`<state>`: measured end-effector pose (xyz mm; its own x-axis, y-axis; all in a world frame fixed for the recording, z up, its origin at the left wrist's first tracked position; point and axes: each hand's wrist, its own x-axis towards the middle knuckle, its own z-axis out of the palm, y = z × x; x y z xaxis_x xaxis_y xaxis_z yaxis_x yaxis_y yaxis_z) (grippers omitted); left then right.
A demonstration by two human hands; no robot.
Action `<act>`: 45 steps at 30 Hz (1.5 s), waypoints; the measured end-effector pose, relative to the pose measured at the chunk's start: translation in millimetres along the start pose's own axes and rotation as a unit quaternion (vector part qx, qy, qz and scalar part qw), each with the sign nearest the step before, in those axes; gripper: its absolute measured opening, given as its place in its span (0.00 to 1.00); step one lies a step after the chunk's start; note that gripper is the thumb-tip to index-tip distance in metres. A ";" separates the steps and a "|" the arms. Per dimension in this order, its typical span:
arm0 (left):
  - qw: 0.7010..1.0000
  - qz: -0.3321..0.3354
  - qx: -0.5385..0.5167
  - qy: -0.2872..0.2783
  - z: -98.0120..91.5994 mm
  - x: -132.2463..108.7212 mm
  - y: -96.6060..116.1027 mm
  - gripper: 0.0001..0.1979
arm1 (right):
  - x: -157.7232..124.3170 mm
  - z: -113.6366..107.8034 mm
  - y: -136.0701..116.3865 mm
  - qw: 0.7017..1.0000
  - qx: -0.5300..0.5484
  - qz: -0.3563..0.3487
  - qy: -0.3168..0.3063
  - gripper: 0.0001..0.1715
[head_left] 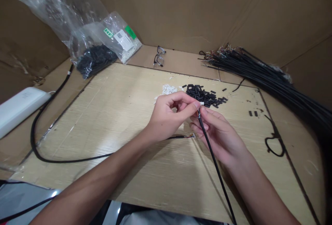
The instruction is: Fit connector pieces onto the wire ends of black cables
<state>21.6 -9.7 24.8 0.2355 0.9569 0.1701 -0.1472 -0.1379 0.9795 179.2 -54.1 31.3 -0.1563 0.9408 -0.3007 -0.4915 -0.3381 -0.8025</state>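
Note:
My left hand (172, 114) pinches a small white connector (202, 103) between thumb and fingers. My right hand (218, 128) closes on the thin coloured wires just below it, at the end of a black cable (211, 147). That cable hangs down from my fingers toward the front edge. How far the wires sit in the connector, I cannot tell. Beneath my hands, another cable end (190, 136) with coloured wires and a white tip lies on the board. Behind them are a pile of black sleeve pieces (202, 93) and a pile of white connectors (168, 89).
Clear plastic bags (95, 55) of black and white parts stand at the back left. A bundle of black cables (259, 69) lies along the right. Glasses (158, 59) rest at the back, a white power strip-like box (23, 109) at left, a cable loop (275, 145) at right.

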 end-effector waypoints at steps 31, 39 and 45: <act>0.991 -0.024 -0.110 -0.070 -5.3 2.8 -1.2 0.07 | -1.6 1.1 1.7 0.995 0.094 0.032 -0.027 0.15; 0.988 -0.030 -0.131 -0.081 -6.7 3.4 -1.1 0.07 | -2.1 2.9 0.7 0.993 0.106 0.031 -0.033 0.14; 0.990 -0.017 -0.118 -0.073 -6.0 4.1 -1.7 0.07 | -2.1 1.7 0.8 0.994 0.103 0.033 -0.031 0.14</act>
<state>17.1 -4.1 23.2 0.3782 0.9102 0.1689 -0.3541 -0.0264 0.9348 177.6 -56.3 32.2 -0.2438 0.9186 -0.3112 -0.6419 -0.3933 -0.6582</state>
